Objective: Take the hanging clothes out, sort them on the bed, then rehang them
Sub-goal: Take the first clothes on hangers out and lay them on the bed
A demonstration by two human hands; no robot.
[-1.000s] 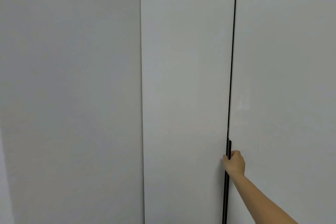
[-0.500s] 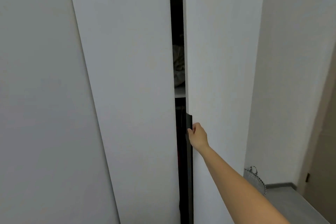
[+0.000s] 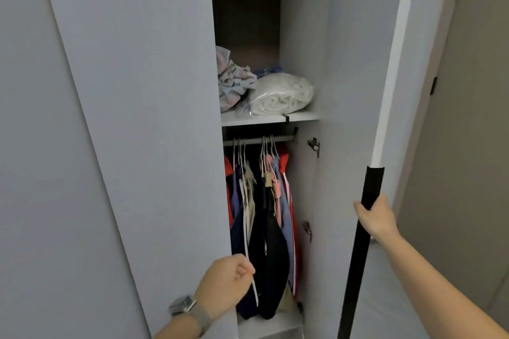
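1. The hanging clothes [image 3: 261, 228] are all on the rail [image 3: 259, 140] in the lower half of the wardrobe: red, blue, beige, pink and a big dark piece in front, on thin pale hangers bunched in two clusters. Nothing has come off, as far as I can see.
2. Left hand [image 3: 225, 285] is low at the mouth of the opening, just in front of the clothes, fingers curled into a loose fist. A thin white strip runs past the knuckles, but I honestly can't tell if it's pinched or just passing behind. There's a watch [image 3: 183, 305] on that wrist.
3. Right hand [image 3: 376, 217] is wrapped around the long black handle [image 3: 363, 242] on the edge of the right door [image 3: 355, 91], thumb showing on the near side, holding the door swung wide.
4. Left door [image 3: 143, 118] is shut and hides that side of the rail.
5. The shelf [image 3: 300, 117] above holds a crumpled pastel bundle [image 3: 234, 77] and a white blanket in clear plastic [image 3: 283, 96].
6. Progress-wise: very start. Wardrobe's open, that's it. Taking out, sorting on the bed (not in view) and rehanging are all left.
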